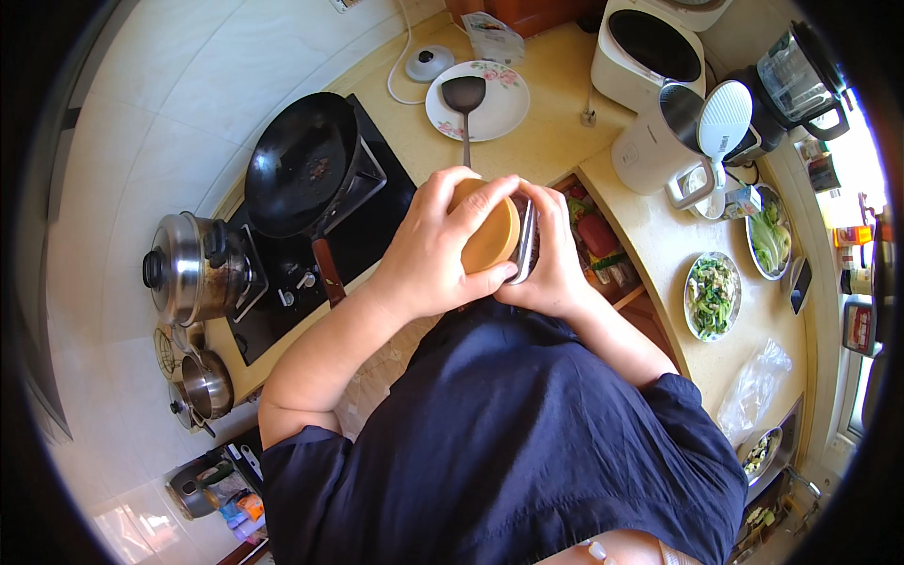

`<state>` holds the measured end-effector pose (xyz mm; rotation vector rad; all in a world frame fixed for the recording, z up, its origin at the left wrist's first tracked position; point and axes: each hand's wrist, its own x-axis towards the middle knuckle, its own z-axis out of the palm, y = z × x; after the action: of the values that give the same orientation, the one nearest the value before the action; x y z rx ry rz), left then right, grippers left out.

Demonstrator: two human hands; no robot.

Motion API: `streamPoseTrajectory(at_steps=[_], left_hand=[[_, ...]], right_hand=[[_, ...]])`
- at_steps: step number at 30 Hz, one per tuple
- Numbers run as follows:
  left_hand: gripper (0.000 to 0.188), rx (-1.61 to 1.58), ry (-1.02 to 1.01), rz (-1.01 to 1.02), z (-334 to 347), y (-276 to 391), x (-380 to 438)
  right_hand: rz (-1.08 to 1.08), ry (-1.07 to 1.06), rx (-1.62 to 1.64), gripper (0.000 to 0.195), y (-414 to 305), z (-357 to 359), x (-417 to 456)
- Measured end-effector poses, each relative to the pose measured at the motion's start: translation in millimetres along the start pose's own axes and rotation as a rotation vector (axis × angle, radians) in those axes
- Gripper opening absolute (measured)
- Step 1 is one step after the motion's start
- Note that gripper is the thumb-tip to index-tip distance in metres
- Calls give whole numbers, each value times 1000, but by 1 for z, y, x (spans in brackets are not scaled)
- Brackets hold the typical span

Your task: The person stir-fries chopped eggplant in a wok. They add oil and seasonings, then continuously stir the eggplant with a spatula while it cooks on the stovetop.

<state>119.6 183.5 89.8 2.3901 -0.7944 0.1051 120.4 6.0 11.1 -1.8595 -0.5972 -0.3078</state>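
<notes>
My left hand (438,244) grips a round yellow-tan lid or jar end (492,229), fingers over its top and thumb along its lower edge. Right beside it, my right hand (554,254) is wrapped around a shiny, silver-rimmed object (524,244), mostly hidden by the fingers; whether the two form one container I cannot tell. Both hands are held together in front of my chest. Beyond them, a black spatula (464,95) rests on a white floral plate (508,116). A black wok (296,169) with bits of food in it sits tilted on the stove at the left.
A steel pot (191,268) stands on the black gas hob (374,212). An open drawer (639,300) holding packets lies beyond my right hand. On the right counter are a white jug (639,152), a plate of chopped greens (712,296) and a plastic bag (756,388).
</notes>
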Motion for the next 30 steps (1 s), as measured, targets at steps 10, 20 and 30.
streamPoseTrajectory(at_steps=[10,20,30], left_hand=[[79,91,-310,-130,-23,4,11],[65,144,-348,-21,-4,14,12],[61,176,-566,127,4,12,19]], right_hand=[[107,-179,148,101,11,-12,-8],[102,-48,11,92,16,-7,-30],[187,19,-9,94,21,-8,-54]])
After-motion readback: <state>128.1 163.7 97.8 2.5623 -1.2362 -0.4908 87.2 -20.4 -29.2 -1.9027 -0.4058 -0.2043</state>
